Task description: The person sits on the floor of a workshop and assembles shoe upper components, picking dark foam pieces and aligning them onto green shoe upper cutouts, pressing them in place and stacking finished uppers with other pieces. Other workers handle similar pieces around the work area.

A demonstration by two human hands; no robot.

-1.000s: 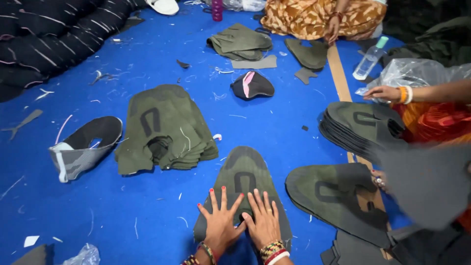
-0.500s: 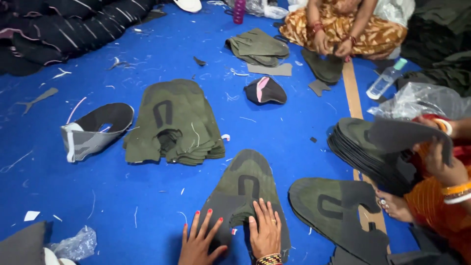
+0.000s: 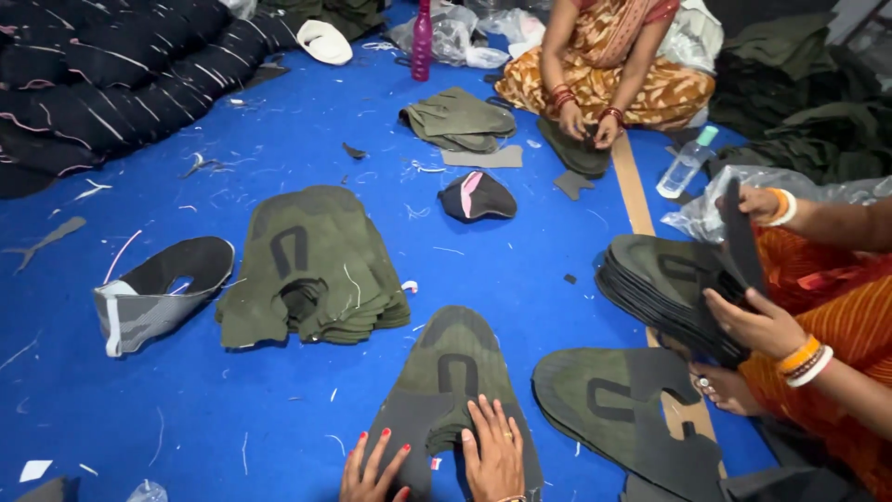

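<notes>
An olive-green fabric shoe-upper piece with a dark U-shaped mark lies flat on the blue floor mat in front of me. My left hand rests flat on its lower left part, fingers spread. My right hand presses flat on its lower right part, a ring on one finger. Neither hand grips anything. A stack of similar olive pieces lies to the upper left. Another single olive piece lies to the right.
At the right, a person in orange holds a dark piece over a stack of pieces. Another seated person works at the back. A grey shoe upper, a black-and-pink piece, a plastic bottle and dark striped fabric lie around.
The view has tilted up and my hands sit lower in the frame, still flat on the olive piece. The person at the right has lifted a dark piece upright from the stack.
</notes>
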